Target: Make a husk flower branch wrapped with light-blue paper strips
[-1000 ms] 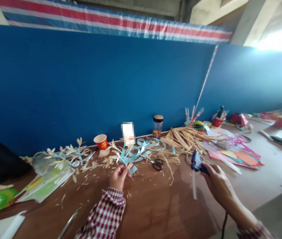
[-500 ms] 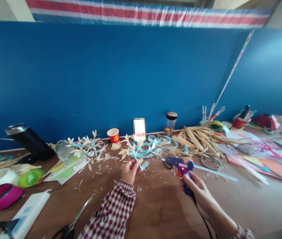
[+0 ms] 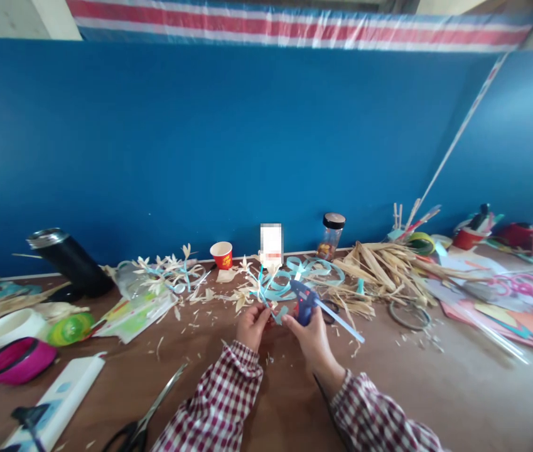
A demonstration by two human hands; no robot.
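My left hand [image 3: 252, 326] pinches a small craft piece of light-blue paper strips and pale husk petals [image 3: 266, 296] just above the brown table [image 3: 285, 402]. My right hand [image 3: 312, 339] grips a blue hot glue gun [image 3: 304, 302], its nozzle turned left toward the piece, a clear glue stick [image 3: 341, 321] jutting out to the right. The two hands are almost touching. More curled blue strips [image 3: 308, 273] lie right behind them.
Scissors [image 3: 146, 417] lie near left; a second pair [image 3: 328, 311] sits behind the gun. At left are a black flask [image 3: 69, 262], bowls [image 3: 16, 359] and a green ball [image 3: 71, 328]. Red cup [image 3: 222, 255] and jar [image 3: 331, 235] stand by the blue wall. Dried husks [image 3: 383, 267] and coloured papers [image 3: 515, 307] fill the right.
My right hand has carried the glue gun leftward from the right side until its nozzle is next to the piece in my left hand. The view has also panned left.
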